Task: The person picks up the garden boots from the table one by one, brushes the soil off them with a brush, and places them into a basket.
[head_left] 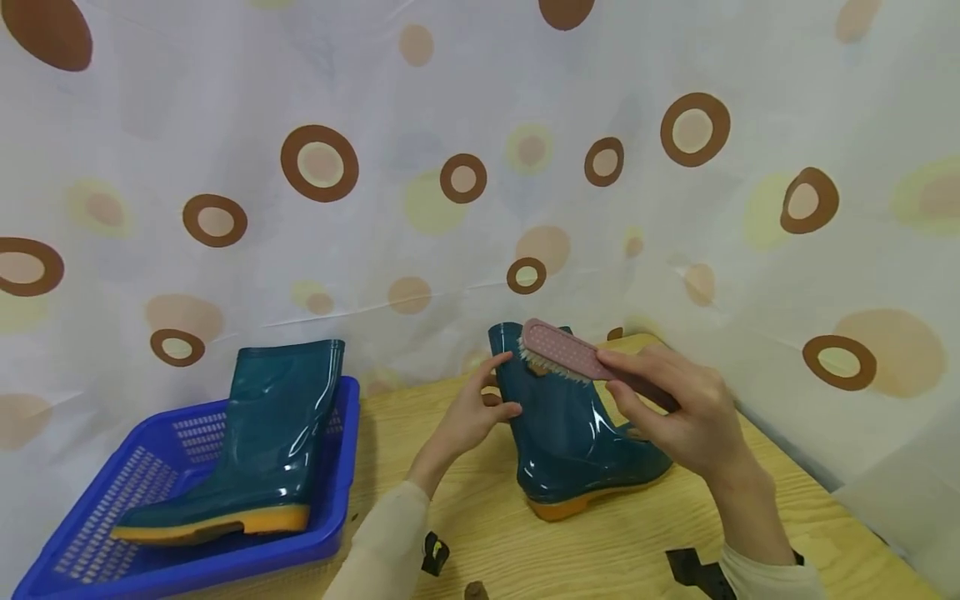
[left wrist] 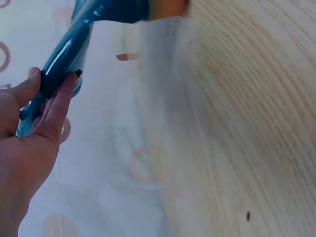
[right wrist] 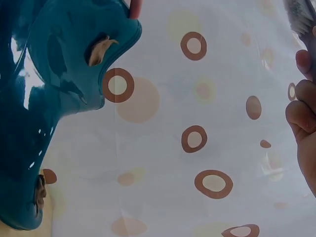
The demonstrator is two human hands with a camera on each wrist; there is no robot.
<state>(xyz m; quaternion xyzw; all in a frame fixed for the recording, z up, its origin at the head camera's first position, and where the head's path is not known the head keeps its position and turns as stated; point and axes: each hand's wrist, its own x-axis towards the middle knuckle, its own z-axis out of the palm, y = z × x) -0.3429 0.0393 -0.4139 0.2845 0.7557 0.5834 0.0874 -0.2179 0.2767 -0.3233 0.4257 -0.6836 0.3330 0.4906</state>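
Note:
A glossy dark-green rubber boot (head_left: 558,437) with a yellow-orange sole stands on the wooden table, toe to the right. My left hand (head_left: 471,408) grips its shaft from the left, thumb and fingers spread around the edge; the left wrist view shows this hand (left wrist: 29,153) on the shaft (left wrist: 61,54) too. My right hand (head_left: 693,404) holds a pink scrub brush (head_left: 564,350) by the handle, its pale bristles facing the upper shaft. In the right wrist view a brown smear (right wrist: 100,52) marks the shaft and another brown patch (right wrist: 40,195) lies near the toe.
On the left, a blue plastic basket (head_left: 112,500) contains a matching green boot (head_left: 273,425), its top rising above the rim. Black strap-like pieces (head_left: 435,554) lie near the table's front. A white curtain (head_left: 480,100) with brown circles hangs behind the table (head_left: 480,517).

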